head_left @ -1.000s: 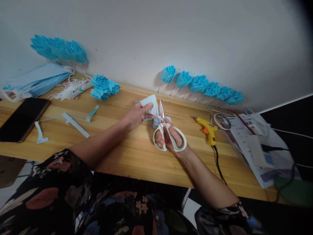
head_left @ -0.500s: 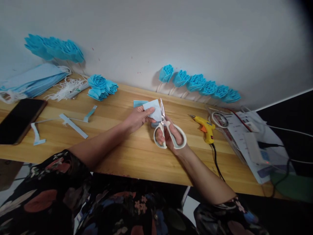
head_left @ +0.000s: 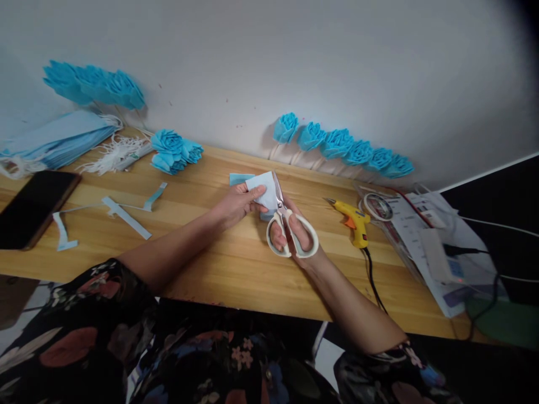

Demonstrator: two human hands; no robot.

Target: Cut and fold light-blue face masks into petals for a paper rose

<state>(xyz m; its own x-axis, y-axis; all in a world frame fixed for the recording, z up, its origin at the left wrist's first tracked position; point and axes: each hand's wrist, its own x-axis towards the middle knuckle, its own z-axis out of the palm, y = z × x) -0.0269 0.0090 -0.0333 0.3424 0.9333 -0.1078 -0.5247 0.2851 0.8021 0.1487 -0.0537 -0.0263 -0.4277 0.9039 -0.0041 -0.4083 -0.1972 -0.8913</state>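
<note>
Between the thumb and fingers of my left hand (head_left: 236,205) is a pale blue square of fabric (head_left: 261,189). My right hand (head_left: 298,230) has its fingers through the white handles of a pair of scissors (head_left: 281,209). The blades point away from me and lie along the square's right edge. Beneath my hands, a blue piece (head_left: 242,179) lies on the table, partly hidden. Another bluish piece (head_left: 266,215) shows below the held square, mostly covered.
Right of my hands lie a yellow glue gun (head_left: 354,221), a tape roll (head_left: 378,206) and a power strip (head_left: 440,255) on papers. Blue flowers (head_left: 337,142) lean against the wall. Leftward are cut strips (head_left: 126,216), a phone (head_left: 36,207), masks (head_left: 63,137) and white cords (head_left: 118,151).
The scissor handles have drawn slightly closer together, and the blades now lie against the square's right edge. My left hand has hardly moved.
</note>
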